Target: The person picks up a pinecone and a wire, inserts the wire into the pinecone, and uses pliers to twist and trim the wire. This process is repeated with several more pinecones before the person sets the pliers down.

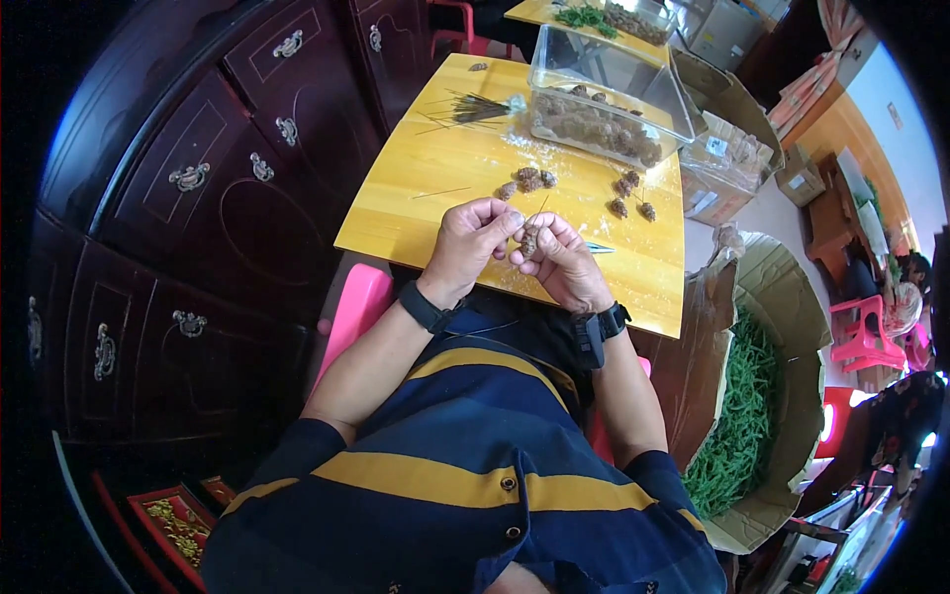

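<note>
Currently, I watch from afar as the right hand (566,259) pinches a brown pine cone (530,243) over the yellow table's (396,213) near edge, the left hand (471,244) bunched beside it, gripping what I cannot tell.

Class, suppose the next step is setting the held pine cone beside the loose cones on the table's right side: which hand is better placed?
Probably the right hand: it holds the pine cone and is nearer those loose cones than the left hand.
</note>
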Action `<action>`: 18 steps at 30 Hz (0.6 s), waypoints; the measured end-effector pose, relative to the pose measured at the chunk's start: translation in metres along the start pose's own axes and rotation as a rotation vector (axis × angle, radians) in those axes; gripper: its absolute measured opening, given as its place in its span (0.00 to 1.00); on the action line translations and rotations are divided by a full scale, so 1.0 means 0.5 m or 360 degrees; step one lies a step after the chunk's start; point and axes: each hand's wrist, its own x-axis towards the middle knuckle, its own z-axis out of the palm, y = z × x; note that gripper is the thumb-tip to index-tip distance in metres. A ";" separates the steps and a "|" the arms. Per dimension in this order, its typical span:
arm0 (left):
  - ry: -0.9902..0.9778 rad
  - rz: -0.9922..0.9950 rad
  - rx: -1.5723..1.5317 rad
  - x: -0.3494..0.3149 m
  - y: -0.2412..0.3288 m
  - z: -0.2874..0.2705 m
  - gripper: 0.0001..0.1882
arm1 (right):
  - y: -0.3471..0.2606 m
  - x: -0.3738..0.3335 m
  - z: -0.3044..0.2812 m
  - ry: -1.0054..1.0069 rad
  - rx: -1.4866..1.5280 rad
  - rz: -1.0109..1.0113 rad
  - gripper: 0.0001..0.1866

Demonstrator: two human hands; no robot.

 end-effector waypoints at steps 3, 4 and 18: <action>-0.0009 -0.0052 -0.0028 -0.001 0.005 -0.001 0.05 | 0.000 -0.002 0.003 -0.0016 0.0080 0.0005 0.13; -0.0027 -0.0086 -0.0034 0.000 0.006 -0.003 0.04 | 0.000 -0.003 0.004 -0.0024 0.0091 0.0015 0.13; -0.0180 0.0257 0.0623 0.008 0.016 -0.016 0.02 | -0.016 0.005 -0.014 -0.0049 -0.0227 0.0085 0.13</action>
